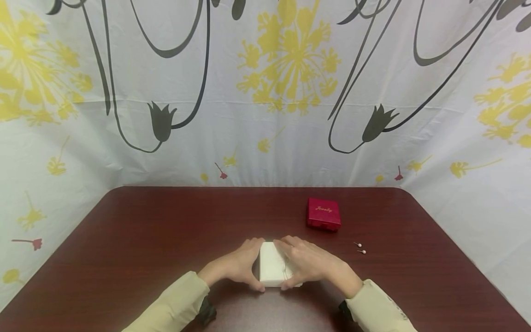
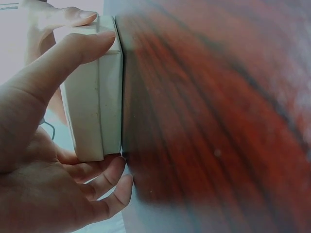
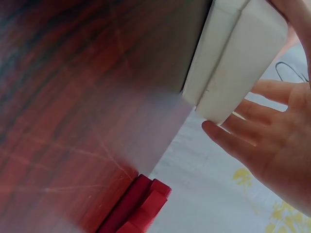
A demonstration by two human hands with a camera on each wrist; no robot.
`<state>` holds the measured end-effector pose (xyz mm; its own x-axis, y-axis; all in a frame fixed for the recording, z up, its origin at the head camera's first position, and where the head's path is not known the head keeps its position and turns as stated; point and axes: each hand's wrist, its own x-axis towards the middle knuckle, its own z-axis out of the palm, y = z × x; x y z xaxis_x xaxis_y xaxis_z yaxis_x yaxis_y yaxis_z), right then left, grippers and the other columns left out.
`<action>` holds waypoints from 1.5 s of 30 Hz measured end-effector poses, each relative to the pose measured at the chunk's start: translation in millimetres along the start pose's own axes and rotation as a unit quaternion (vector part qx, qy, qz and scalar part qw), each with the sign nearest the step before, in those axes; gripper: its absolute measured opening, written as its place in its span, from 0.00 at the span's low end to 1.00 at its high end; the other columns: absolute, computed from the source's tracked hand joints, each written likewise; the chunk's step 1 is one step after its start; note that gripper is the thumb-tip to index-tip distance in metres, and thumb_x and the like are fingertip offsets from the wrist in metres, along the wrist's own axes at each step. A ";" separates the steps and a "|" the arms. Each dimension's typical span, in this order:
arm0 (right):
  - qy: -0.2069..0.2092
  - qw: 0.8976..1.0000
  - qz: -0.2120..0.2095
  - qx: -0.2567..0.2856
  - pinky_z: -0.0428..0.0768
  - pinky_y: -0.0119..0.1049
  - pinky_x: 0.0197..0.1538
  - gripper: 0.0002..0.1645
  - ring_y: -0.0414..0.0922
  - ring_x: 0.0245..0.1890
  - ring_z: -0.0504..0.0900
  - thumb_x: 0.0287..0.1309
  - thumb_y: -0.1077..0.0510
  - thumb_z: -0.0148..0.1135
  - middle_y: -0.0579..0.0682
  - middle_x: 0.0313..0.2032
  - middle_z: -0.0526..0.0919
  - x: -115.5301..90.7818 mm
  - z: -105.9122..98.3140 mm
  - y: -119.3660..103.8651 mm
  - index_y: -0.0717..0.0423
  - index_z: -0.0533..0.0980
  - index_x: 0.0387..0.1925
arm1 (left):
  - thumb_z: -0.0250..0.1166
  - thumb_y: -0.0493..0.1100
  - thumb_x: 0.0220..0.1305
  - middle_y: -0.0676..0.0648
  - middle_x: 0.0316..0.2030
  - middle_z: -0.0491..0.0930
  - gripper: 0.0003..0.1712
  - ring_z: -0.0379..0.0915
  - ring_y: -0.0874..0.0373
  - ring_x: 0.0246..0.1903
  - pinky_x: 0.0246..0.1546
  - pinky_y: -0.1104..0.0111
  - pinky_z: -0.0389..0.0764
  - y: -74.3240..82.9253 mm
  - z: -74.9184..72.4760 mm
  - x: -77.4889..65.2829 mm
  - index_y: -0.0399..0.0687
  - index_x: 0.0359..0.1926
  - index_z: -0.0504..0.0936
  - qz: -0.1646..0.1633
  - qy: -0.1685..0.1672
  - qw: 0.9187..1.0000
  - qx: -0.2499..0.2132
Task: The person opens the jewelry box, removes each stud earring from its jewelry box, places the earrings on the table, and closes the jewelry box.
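A small white box (image 1: 271, 263) with a lid seam round its sides lies on the table in front of me. My left hand (image 1: 238, 265) grips its left part, thumb at the near side and fingers at the far side. From the right, my right hand (image 1: 309, 262) holds the box the same way, fingers reaching over part of the top. A thin dark loop (image 3: 287, 69), perhaps a cord or wire, shows beside the box in the right wrist view; what it belongs to is hidden. Both wrist views show the box's side walls resting upright on the wood.
A red jewelry box (image 1: 323, 214) stands closed behind and to the right of the hands. Two small pearl-tipped pins or earrings (image 1: 363, 251) lie right of the right hand. The dark wooden table (image 1: 166, 221) ends at a patterned curtain (image 1: 265, 152).
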<state>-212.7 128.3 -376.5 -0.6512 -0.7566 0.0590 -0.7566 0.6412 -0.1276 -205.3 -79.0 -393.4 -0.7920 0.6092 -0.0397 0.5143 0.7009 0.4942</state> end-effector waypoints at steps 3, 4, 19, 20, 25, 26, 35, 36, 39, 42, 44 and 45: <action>-0.004 1.000 -0.001 0.005 0.73 0.30 0.37 0.52 0.41 0.39 0.70 0.29 0.36 0.70 0.48 0.44 0.71 -1.8 0.3 2.8 0.58 0.64 0.56 | 0.76 0.51 0.28 0.47 0.45 0.65 0.57 0.61 0.53 0.48 0.50 0.61 0.68 0.7 -0.3 -0.1 0.34 0.59 0.56 -0.002 0.001 1.000 0.002; -0.005 1.000 -0.001 0.005 0.73 0.30 0.36 0.53 0.41 0.39 0.69 0.29 0.36 0.70 0.49 0.44 0.71 -2.3 0.3 3.7 0.58 0.64 0.56 | 0.76 0.51 0.28 0.47 0.45 0.65 0.57 0.61 0.52 0.48 0.51 0.61 0.68 0.9 -0.4 -0.1 0.34 0.59 0.56 -0.002 0.001 1.000 0.002; -0.026 0.998 0.038 0.046 0.71 0.29 0.31 0.58 0.37 0.27 0.68 0.27 0.42 0.72 0.50 0.41 0.66 -11.4 0.3 8.1 0.62 0.58 0.61 | 0.75 0.50 0.32 0.32 0.62 0.53 0.63 0.46 0.38 0.62 0.61 0.51 0.52 1.7 1.5 0.9 0.31 0.64 0.48 -0.025 -0.017 0.999 -0.022; -0.026 0.998 0.038 0.047 0.71 0.29 0.31 0.58 0.37 0.27 0.68 0.27 0.42 0.72 0.50 0.41 0.66 -11.4 0.5 8.3 0.62 0.58 0.61 | 0.75 0.49 0.32 0.32 0.61 0.53 0.62 0.46 0.38 0.62 0.61 0.50 0.52 1.7 1.6 1.1 0.32 0.64 0.48 -0.022 -0.016 0.999 -0.021; -0.023 0.997 0.043 0.056 0.72 0.30 0.33 0.58 0.38 0.27 0.68 0.28 0.43 0.73 0.51 0.41 0.65 -11.5 1.3 8.8 0.64 0.58 0.60 | 0.75 0.49 0.30 0.37 0.54 0.63 0.58 0.56 0.44 0.57 0.58 0.55 0.60 1.0 2.2 2.3 0.35 0.61 0.53 0.001 -0.005 1.000 -0.004; -0.023 0.997 0.045 0.057 0.72 0.30 0.33 0.58 0.38 0.27 0.68 0.28 0.43 0.72 0.51 0.41 0.65 -11.5 1.5 9.0 0.64 0.58 0.60 | 0.75 0.48 0.29 0.40 0.51 0.64 0.57 0.58 0.47 0.55 0.56 0.57 0.62 0.6 2.4 2.6 0.36 0.60 0.54 0.006 -0.001 1.000 0.000; -0.019 0.996 0.044 0.071 0.71 0.27 0.31 0.59 0.36 0.26 0.67 0.27 0.43 0.73 0.50 0.41 0.65 -7.5 2.2 12.9 0.65 0.58 0.60 | 0.76 0.46 0.27 0.47 0.45 0.65 0.52 0.61 0.55 0.48 0.53 0.63 0.66 -5.3 2.7 7.9 0.39 0.56 0.58 0.031 0.016 0.999 -0.012; -0.018 0.996 0.043 0.072 0.71 0.27 0.31 0.59 0.36 0.26 0.67 0.27 0.43 0.73 0.50 0.41 0.65 -6.6 2.2 13.5 0.65 0.58 0.60 | 0.76 0.46 0.27 0.47 0.45 0.65 0.52 0.61 0.55 0.48 0.53 0.64 0.66 -6.0 2.3 8.5 0.39 0.55 0.59 0.033 0.019 0.999 -0.016; -0.017 0.996 0.045 0.075 0.71 0.27 0.32 0.58 0.37 0.26 0.68 0.28 0.42 0.72 0.50 0.41 0.65 -3.2 2.2 15.6 0.64 0.58 0.61 | 0.76 0.44 0.26 0.47 0.44 0.65 0.51 0.62 0.56 0.46 0.51 0.65 0.67 -8.3 0.0 10.0 0.38 0.55 0.60 0.039 0.029 0.998 -0.025; -0.018 0.996 0.046 0.080 0.71 0.27 0.33 0.57 0.37 0.27 0.68 0.29 0.43 0.72 0.49 0.42 0.65 1.0 1.9 18.6 0.63 0.58 0.61 | 0.76 0.43 0.26 0.47 0.45 0.65 0.50 0.62 0.57 0.46 0.50 0.66 0.68 -11.1 -3.3 11.9 0.38 0.54 0.60 0.040 0.037 0.998 -0.034; -0.016 0.995 0.044 0.085 0.71 0.28 0.33 0.57 0.37 0.27 0.68 0.30 0.44 0.72 0.50 0.43 0.65 4.4 1.7 20.7 0.63 0.58 0.61 | 0.76 0.43 0.27 0.47 0.45 0.65 0.49 0.62 0.57 0.45 0.49 0.66 0.68 -13.6 -5.5 13.7 0.39 0.54 0.60 0.041 0.043 0.998 -0.035; -0.014 0.995 0.042 0.088 0.72 0.28 0.33 0.56 0.38 0.28 0.69 0.30 0.44 0.72 0.51 0.43 0.65 6.2 1.6 21.7 0.64 0.58 0.61 | 0.76 0.43 0.27 0.47 0.45 0.65 0.49 0.62 0.57 0.45 0.48 0.65 0.68 -14.9 -6.5 14.6 0.39 0.54 0.61 0.041 0.046 0.997 -0.035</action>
<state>-233.1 137.3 -380.5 -0.7082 -0.7059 0.0131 -0.6756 0.6722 -0.3028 -226.7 -83.0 -395.7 -0.7770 0.6243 0.0811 0.5563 0.6206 0.5526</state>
